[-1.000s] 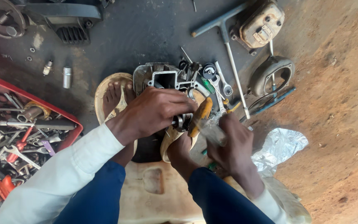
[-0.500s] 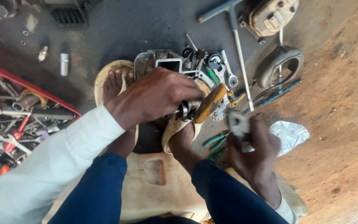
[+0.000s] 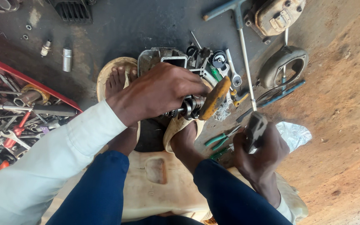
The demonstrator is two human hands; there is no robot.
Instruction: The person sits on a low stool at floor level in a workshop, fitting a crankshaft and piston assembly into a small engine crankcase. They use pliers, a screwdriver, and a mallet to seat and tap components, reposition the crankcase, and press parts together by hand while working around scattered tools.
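Note:
My left hand (image 3: 157, 93) grips a dark metal shaft assembly (image 3: 186, 109) with a yellow-handled tool (image 3: 214, 98) against it, over a grey engine block (image 3: 160, 57) standing between my bare feet (image 3: 115, 81). My right hand (image 3: 260, 152) is lifted to the right and closed on a grey metal hammer head (image 3: 255, 127). Green-handled pliers (image 3: 218, 139) lie on the ground just left of that hand.
A red tray (image 3: 59, 96) full of spanners and screwdrivers sits at left. A long T-handle wrench (image 3: 242, 41), a round engine cover (image 3: 283, 66), another casing (image 3: 276, 16), loose sockets (image 3: 66, 59) and crumpled plastic (image 3: 294, 134) lie around. I sit on a cream plastic can (image 3: 155, 187).
My right hand has pulled away to the right and risen with the metal piece in it. My left hand stays clamped on the shaft assembly.

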